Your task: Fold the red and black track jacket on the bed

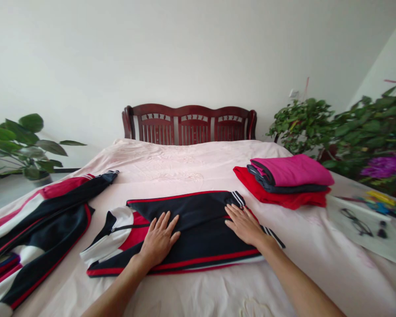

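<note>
A dark navy jacket with red piping and a white collar [198, 220] lies folded flat on the pale pink bed [171, 167], collar end to the left. My left hand [158, 240] rests palm down on its middle, fingers spread. My right hand [244, 224] lies flat on the jacket's right part, near a striped cuff [239, 199]. Both hands are open and hold nothing.
Another navy, red and white jacket [42, 224] lies spread at the bed's left edge. A stack of folded pink, dark and red clothes [287, 180] sits at the right. A dark wooden headboard [188, 124] stands behind; potted plants [23, 145] [350, 127] flank the bed. Glasses [356, 221] lie on a paper at right.
</note>
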Demonstrator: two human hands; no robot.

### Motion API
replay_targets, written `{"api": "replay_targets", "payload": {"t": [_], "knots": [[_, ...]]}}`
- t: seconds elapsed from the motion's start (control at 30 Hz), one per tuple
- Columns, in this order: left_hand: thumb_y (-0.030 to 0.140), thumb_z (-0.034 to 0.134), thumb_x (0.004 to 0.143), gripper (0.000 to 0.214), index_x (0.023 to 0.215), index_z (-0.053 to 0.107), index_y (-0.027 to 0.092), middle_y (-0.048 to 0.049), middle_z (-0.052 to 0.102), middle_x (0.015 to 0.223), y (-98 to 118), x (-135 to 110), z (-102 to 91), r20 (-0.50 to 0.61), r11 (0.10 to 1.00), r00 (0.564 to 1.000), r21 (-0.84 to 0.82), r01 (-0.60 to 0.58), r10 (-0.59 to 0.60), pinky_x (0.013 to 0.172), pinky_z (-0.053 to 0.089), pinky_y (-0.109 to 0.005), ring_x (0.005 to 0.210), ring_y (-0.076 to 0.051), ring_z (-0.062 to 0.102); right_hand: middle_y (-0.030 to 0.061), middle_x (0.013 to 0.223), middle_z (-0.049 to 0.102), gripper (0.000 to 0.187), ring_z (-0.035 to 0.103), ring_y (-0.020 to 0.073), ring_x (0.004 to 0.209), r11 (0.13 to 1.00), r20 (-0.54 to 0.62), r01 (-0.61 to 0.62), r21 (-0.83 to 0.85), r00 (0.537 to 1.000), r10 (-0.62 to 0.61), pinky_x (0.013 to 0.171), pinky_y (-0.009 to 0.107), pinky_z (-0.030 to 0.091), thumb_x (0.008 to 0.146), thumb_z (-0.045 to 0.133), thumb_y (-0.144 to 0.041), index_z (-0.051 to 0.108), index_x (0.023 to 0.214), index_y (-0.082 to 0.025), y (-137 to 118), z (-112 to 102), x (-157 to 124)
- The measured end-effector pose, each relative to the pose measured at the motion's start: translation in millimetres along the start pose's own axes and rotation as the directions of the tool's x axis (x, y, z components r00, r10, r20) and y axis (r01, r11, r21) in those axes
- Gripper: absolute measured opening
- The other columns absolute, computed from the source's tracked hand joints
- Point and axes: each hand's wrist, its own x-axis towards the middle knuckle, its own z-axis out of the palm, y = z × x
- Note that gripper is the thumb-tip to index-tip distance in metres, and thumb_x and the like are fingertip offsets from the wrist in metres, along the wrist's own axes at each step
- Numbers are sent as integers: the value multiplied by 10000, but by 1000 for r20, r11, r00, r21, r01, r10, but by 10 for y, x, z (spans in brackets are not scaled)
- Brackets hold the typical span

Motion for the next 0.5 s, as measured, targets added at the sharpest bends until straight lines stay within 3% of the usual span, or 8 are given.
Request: {"api": "replay_targets", "payload": {"t": [0.2, 0.5], "knots": [[492, 447, 969, 571, 1510, 349, 336, -84, 391, 1562, -45, -163, -36, -38, 999, 998, 12, 49, -48, 1146, 334, -492, 1443, -298, 342, 43, 1572, 355, 586, 283, 204, 1464, 1000, -63, -18, 8, 998, 18, 1201, 496, 191, 981, 274, -484, 385, 1497, -227, 11, 101, 34], [502, 459, 963, 593, 1511, 353, 304, -97, 362, 1575, -76, -247, -158, 36, 998, 997, -17, 62, -62, 1155, 320, -497, 1449, -296, 331, 60, 1522, 447, 521, 353, 224, 1430, 999, -188, -31, -37, 982, 23, 1175, 504, 242, 970, 324, -443, 466, 1435, -255, -47, 167, 31]]}}
